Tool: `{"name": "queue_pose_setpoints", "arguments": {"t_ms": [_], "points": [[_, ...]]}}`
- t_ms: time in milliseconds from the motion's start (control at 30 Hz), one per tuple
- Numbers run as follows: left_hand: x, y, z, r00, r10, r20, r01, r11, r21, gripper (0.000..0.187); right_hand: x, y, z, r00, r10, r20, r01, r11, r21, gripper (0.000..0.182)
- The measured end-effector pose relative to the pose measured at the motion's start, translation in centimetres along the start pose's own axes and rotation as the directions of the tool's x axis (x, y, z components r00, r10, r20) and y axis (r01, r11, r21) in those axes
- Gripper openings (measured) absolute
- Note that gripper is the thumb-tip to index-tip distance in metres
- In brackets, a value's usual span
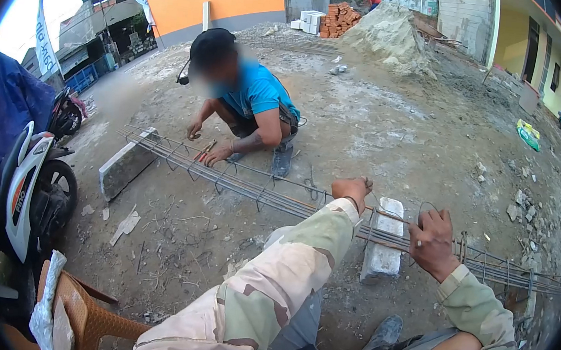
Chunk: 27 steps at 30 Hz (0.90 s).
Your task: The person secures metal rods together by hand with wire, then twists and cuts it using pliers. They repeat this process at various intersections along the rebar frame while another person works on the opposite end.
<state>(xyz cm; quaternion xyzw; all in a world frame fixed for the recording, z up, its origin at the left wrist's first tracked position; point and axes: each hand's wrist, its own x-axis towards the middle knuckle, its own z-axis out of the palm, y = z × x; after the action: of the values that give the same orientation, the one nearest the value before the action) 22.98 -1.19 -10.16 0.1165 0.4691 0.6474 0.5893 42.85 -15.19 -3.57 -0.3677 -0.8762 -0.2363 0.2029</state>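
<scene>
A long cage of steel reinforcing bars [286,202] with wire-like stirrups runs across the ground in front of me. My left hand [352,190] is over the cage with its fingers curled closed; what they hold is too small to make out. Farther right, my right hand [433,242] is closed at the cage's upper bar, and a thin wire [428,204] loops up from its fingers. Beneath the bars between my hands lies a whitish block [382,258]. A co-worker [261,99] squats at the cage's left part, one hand beside red-handled pliers [205,151].
A concrete slab [126,163] props the cage's left end. A parked motorbike [29,184] and a brown plastic chair [95,312] are at the left. Rubble [520,206] lies right; a sand pile [392,37] and red bricks [339,20] stand behind.
</scene>
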Motion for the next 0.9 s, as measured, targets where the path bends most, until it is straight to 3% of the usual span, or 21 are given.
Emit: {"name": "queue_pose_setpoints", "arguments": {"t_ms": [33, 67, 100, 133, 167, 200, 233, 300, 333, 400, 467, 500, 533, 567, 600, 633, 667, 733, 800, 867, 900], "points": [[-0.4, 0.2, 0.1, 1.0, -0.015, 0.026, 0.015, 1.0, 0.006, 0.009, -0.5, 0.1, 0.6, 1.0, 0.02, 0.007, -0.02, 1.0, -0.022, 0.013], [-0.8, 0.6, 0.1, 0.996, 0.032, 0.087, -0.029, 0.999, -0.032, 0.01, -1.1, 0.3, 1.3, 0.961, 0.264, 0.076, -0.275, 0.925, 0.263, 0.011], [-1.3, 1.0, 0.1, 0.986, 0.08, 0.143, -0.07, 0.995, -0.077, 0.012, -1.5, 0.8, 1.8, 0.864, 0.462, 0.201, -0.496, 0.709, 0.502, 0.01], [-2.2, 1.6, 0.5, 0.984, 0.068, 0.162, -0.056, 0.996, -0.076, 0.012, -1.8, 1.3, 1.8, 0.856, 0.477, 0.199, -0.508, 0.71, 0.487, 0.01], [-3.5, 2.4, 0.8, 0.935, 0.202, 0.292, -0.18, 0.979, -0.1, 0.015, -1.9, 2.0, 1.8, 0.724, 0.557, 0.407, -0.65, 0.353, 0.673, 0.011], [-4.7, 3.1, 1.1, 0.852, 0.328, 0.408, -0.295, 0.945, -0.143, 0.02, -2.2, 2.5, 1.7, 0.583, 0.528, 0.618, -0.694, -0.071, 0.716, 0.013], [-5.3, 3.7, 1.1, 0.85, 0.318, 0.42, -0.284, 0.948, -0.143, 0.02, -2.6, 3.1, 1.9, 0.559, 0.497, 0.664, -0.666, -0.209, 0.716, 0.011], [-6.2, 5.1, 1.1, 0.639, 0.384, 0.667, -0.39, 0.909, -0.149, 0.036, -3.1, 3.5, 1.9, 0.571, 0.481, 0.665, -0.636, -0.253, 0.729, 0.012], [-6.8, 5.8, 0.9, 0.639, 0.372, 0.673, -0.379, 0.914, -0.145, 0.036, -3.4, 3.5, 1.9, 0.591, 0.453, 0.667, -0.605, -0.298, 0.738, 0.012], [-8.1, 7.1, 0.6, 0.544, 0.466, 0.698, -0.621, 0.783, -0.038, 0.043, -3.6, 3.3, 1.8, 0.608, 0.434, 0.665, -0.59, -0.315, 0.744, 0.012], [-8.3, 7.0, 0.7, 0.586, 0.447, 0.676, -0.59, 0.807, -0.022, 0.041, -3.2, 3.0, 1.6, 0.641, 0.51, 0.574, -0.618, -0.101, 0.78, 0.012], [-7.8, 6.5, 0.8, 0.764, 0.395, 0.511, -0.475, 0.88, 0.029, 0.036, -2.9, 2.8, 1.0, 0.649, 0.562, 0.513, -0.681, 0.129, 0.721, 0.01], [-7.2, 5.8, 0.8, 0.895, 0.312, 0.319, -0.346, 0.937, 0.054, 0.031, -2.4, 2.7, -0.2, 0.642, 0.567, 0.516, -0.686, 0.123, 0.717, 0.01], [-4.8, 4.5, 0.0, 0.936, 0.168, 0.31, -0.181, 0.983, 0.013, 0.023, -1.9, 2.6, -1.3, 0.869, 0.478, 0.128, -0.47, 0.714, 0.519, 0.01], [-3.2, 3.4, -0.5, 0.937, 0.16, 0.311, -0.173, 0.985, 0.015, 0.023, -1.5, 2.6, -2.0, 0.983, 0.123, -0.137, -0.12, 0.992, 0.032, 0.01], [-2.6, 3.0, -0.7, 0.968, 0.037, 0.247, -0.028, 0.999, -0.043, 0.019, -1.0, 2.9, -1.8, 0.977, -0.023, -0.212, 0.004, 0.996, -0.092, 0.011], [-2.1, 2.5, -0.7, 0.977, -0.09, 0.192, 0.112, 0.988, -0.11, 0.016, -0.7, 2.6, -2.0, 0.978, -0.023, -0.208, 0.003, 0.995, -0.096, 0.011], [-1.9, 1.9, -0.4, 0.988, -0.071, 0.135, 0.083, 0.993, -0.088, 0.015, -0.1, 2.2, -2.4, 0.973, -0.152, -0.175, 0.105, 0.962, -0.253, 0.011], [-1.7, 1.6, -0.1, 0.995, -0.053, 0.081, 0.058, 0.997, -0.06, 0.015, -0.1, 1.8, -1.7, 0.972, -0.147, -0.182, 0.103, 0.967, -0.233, 0.008], [-0.4, 1.9, -0.6, 0.988, -0.104, 0.117, 0.115, 0.989, -0.095, 0.015, -0.5, 1.7, -1.0, 0.98, 0.023, -0.199, -0.019, 1.0, 0.022, 0.005], [-0.4, 2.7, -0.5, 0.976, -0.144, 0.166, 0.17, 0.972, -0.159, 0.016, -0.8, 1.4, -1.0, 0.972, 0.205, -0.113, -0.181, 0.964, 0.195, 0.004]]}}
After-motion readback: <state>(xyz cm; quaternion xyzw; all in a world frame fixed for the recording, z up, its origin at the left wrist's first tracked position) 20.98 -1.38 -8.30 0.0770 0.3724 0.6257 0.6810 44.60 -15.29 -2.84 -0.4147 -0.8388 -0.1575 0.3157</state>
